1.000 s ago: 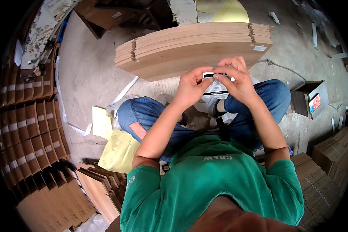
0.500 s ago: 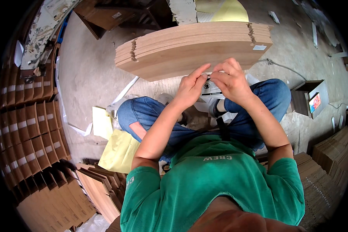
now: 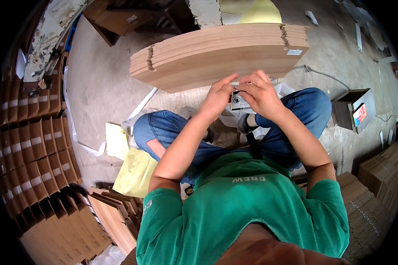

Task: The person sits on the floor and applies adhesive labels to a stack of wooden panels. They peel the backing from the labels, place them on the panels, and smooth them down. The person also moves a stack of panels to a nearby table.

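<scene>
Between my two hands hangs a small white printed label sheet (image 3: 240,104) with a black icon on it. My left hand (image 3: 216,99) is closed at its upper left edge, thumb and fingers bent together. With thumb and fingertips, my right hand (image 3: 264,98) pinches near the top of the sheet, covering its right part. Just beyond the hands stands a stack of wood-grain boards (image 3: 199,73) on edge, with notches at both ends and a small white label (image 3: 294,52) on its right end. Neither hand touches the boards.
Cardboard dividers (image 3: 26,141) line the left side. Yellow paper sheets (image 3: 135,172) lie by my left knee. A small dark box (image 3: 353,110) with a lit screen (image 3: 360,115) stands at the right, near a grey cord (image 3: 327,75). Flat cardboard stacks (image 3: 362,203) sit at lower right.
Both hands have shifted slightly, the right one a little lower and to the left. The label sheet now shows more of its left side, and its tilt differs a little.
</scene>
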{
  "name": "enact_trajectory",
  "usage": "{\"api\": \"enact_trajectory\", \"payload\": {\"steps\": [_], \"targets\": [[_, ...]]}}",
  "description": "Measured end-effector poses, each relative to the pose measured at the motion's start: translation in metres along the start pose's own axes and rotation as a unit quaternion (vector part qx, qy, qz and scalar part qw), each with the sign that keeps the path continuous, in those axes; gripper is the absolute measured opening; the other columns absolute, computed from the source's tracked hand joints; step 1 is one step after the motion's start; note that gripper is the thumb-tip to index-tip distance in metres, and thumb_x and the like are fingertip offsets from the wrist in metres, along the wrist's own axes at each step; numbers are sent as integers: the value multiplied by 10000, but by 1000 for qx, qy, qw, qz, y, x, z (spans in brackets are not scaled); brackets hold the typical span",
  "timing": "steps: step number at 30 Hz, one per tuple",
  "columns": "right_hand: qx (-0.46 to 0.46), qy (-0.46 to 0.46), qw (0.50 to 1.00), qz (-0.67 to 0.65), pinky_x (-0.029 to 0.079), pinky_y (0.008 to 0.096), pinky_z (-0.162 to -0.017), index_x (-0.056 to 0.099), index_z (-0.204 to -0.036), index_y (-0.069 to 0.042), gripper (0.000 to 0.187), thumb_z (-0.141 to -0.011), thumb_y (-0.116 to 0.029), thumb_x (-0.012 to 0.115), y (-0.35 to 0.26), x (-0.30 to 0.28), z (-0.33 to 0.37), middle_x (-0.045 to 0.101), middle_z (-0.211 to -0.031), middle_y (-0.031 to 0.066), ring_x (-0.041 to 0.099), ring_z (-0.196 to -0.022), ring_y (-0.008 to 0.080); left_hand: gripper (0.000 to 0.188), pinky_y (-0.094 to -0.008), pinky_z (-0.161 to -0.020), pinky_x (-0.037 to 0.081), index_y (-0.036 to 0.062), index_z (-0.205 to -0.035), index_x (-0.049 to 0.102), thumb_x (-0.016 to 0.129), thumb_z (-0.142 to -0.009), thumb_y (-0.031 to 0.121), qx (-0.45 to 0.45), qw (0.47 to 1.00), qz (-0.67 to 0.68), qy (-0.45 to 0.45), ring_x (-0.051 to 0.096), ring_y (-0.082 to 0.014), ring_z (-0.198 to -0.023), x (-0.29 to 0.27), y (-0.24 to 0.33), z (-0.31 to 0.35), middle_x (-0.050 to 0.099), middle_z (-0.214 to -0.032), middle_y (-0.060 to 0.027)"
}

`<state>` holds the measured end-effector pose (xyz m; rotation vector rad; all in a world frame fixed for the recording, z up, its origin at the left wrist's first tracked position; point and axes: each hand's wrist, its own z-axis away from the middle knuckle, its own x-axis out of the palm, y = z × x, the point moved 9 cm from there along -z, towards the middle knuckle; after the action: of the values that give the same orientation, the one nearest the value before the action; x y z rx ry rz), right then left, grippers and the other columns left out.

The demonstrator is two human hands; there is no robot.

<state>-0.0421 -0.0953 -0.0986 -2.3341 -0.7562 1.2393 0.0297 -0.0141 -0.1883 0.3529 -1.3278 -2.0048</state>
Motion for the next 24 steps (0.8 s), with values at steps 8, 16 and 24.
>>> {"api": "enact_trajectory", "payload": {"steps": [8,16,24], "targets": [[-26,7,999,20,439,345,-718,637,-784,-44,181,-617,10,680,-2,2,5,582,-875,46,512,-810,241,429,-221,-677,433,57,-1271,461,384,-849,68,-39,998,26,-33,518,-81,-736,3,-7,-3,569,-869,-24],[38,45,998,-26,449,321,-695,632,-774,-35,153,-634,10,674,10,0,5,583,-864,49,520,-797,232,469,-236,-734,424,87,-1322,401,376,-854,65,26,999,-18,-7,510,-87,-799,4,-2,-3,558,-889,-34],[-43,34,998,34,436,350,-706,637,-767,-49,160,-610,-16,647,-5,4,9,568,-872,39,510,-827,237,465,-218,-668,404,91,-1317,408,369,-855,50,-16,998,55,-21,469,-71,-718,3,-10,-2,535,-819,-5]]}}
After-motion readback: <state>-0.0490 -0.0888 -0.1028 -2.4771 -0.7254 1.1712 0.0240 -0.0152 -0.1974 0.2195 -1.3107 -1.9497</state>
